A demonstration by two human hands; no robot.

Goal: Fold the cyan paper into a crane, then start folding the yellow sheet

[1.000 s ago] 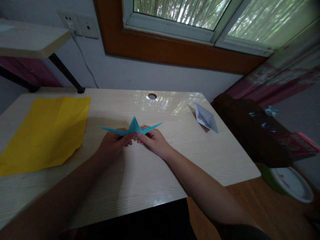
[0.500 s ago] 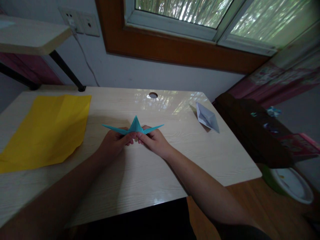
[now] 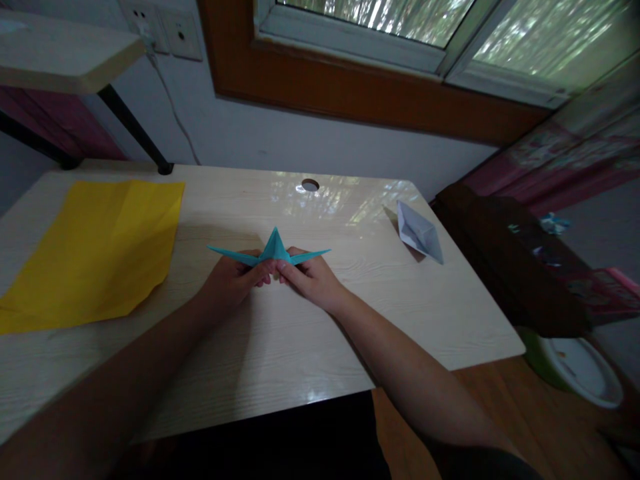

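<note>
A blue folded paper crane [image 3: 275, 247] is held between both hands above the middle of the desk. Its central peak points up, and two narrow points stick out to the left and right. My left hand [image 3: 239, 272] pinches the paper's lower left part, thumb in front and fingers partly hidden behind it. On the other side, my right hand [image 3: 307, 272] pinches the lower right part in the same way. The two thumbs almost meet at the front, below the peak.
A yellow paper sheet [image 3: 110, 253] lies on the desk [image 3: 300, 360] at left. A white paper boat [image 3: 419, 230] stands near the right edge. At the back left, a raised shelf [image 3: 65, 53] rests on black legs. A green-and-white basin [image 3: 583, 370] is on the floor at right.
The camera view has shifted slightly. Both hands keep their hold on the blue paper crane, and its shape looks the same.
</note>
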